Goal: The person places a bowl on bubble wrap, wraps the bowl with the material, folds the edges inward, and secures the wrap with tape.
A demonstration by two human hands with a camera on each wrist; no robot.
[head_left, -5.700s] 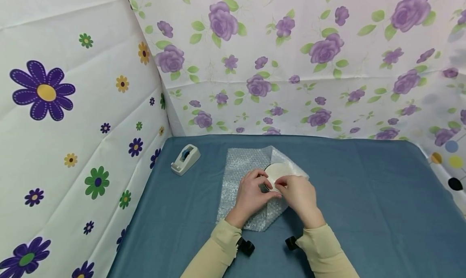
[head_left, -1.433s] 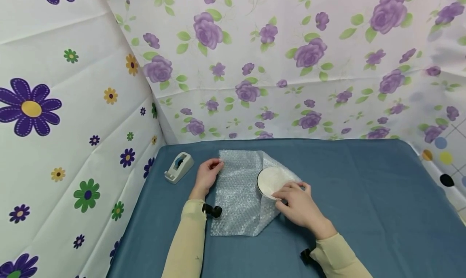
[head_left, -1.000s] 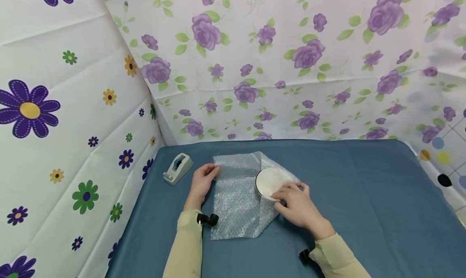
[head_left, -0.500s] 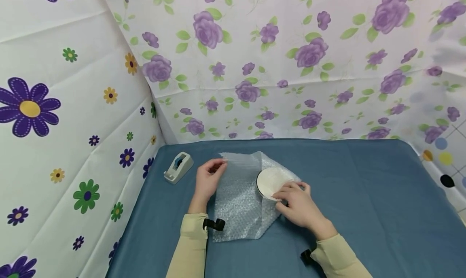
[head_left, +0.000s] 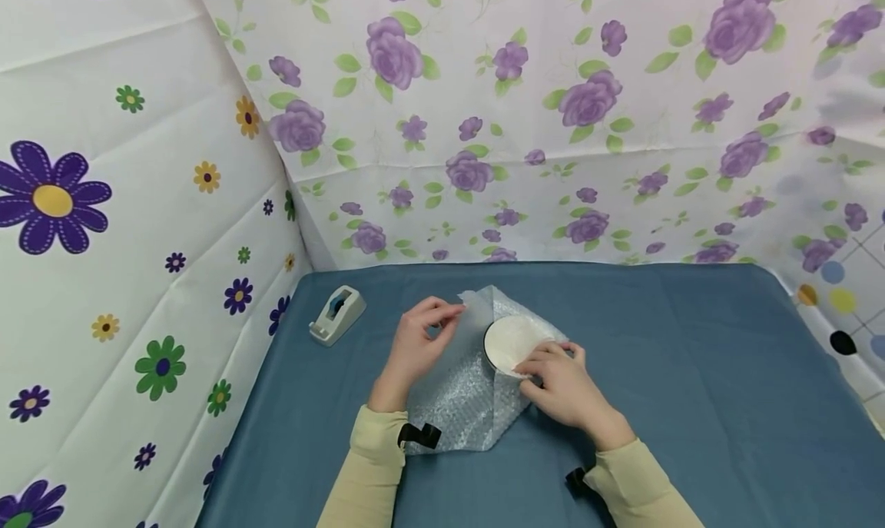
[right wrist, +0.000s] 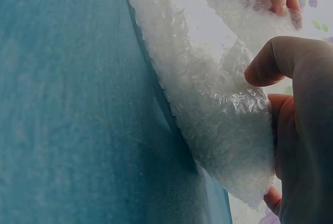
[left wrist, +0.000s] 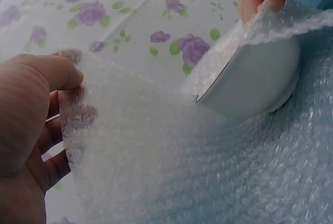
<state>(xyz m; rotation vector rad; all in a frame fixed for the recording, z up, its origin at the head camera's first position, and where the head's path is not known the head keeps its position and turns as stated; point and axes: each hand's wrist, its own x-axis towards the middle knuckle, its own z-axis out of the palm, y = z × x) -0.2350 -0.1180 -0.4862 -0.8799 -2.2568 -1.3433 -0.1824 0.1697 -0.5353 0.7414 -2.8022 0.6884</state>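
A sheet of bubble wrap [head_left: 452,405] lies on the table with a white, dark-rimmed bowl [head_left: 503,345] on it. My left hand [head_left: 418,343] pinches the far left corner of the sheet between thumb and fingers, raising that side toward the bowl. In the left wrist view the lifted flap slants up from the table, and the bowl [left wrist: 260,76] is tipped with its opening facing away. With my right hand [head_left: 570,390] I hold the right part of the wrap, folded over the bowl's rim. The fingers of that hand reach into the bowl's opening.
A white tape dispenser [head_left: 337,315] with a blue core stands at the far left of the blue-covered table [head_left: 691,390]. Flower-patterned cloths hang behind [head_left: 415,128] and on the left side. Black wrist cameras sit on both sleeves.
Earlier both hands were at the bowl; then my left hand went to the sheet's left edge. Since then it has lifted that corner and carried it right. My right hand stays at the rim.
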